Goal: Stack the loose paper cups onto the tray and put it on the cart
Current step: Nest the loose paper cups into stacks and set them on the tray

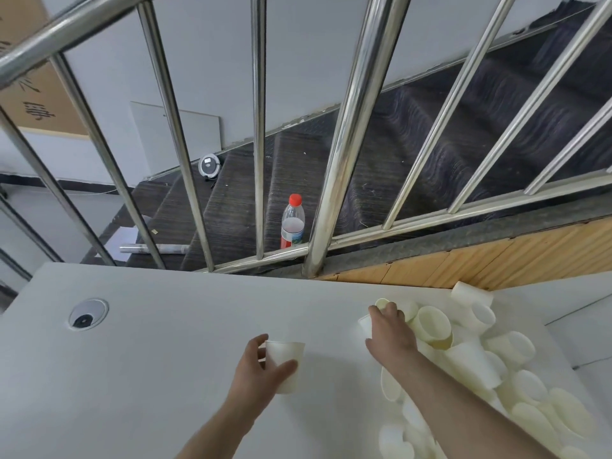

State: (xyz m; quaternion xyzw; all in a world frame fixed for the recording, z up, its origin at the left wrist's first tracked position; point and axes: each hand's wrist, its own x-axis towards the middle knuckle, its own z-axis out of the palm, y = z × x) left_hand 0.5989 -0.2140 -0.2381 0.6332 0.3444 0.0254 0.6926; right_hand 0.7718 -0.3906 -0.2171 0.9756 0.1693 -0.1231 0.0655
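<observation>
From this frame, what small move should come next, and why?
Probably the right hand should lift the white paper cup it is reaching over at the near edge of the heap of loose paper cups and nest it into the upright white paper cup the left hand grips, since that cup is open-topped and ready.

A white tabletop (172,342) fills the near part of the scene, with a round cable port (88,314) set into it at the left. Just beyond its far edge stands a polished steel railing (347,137) of slanted bars. Behind the bars, a dark staircase (381,154) rises to the right against a pale grey wall (205,51). A plastic bottle with a red cap (292,221) stands on a step. A wooden panel (463,266) runs along the right side.
</observation>
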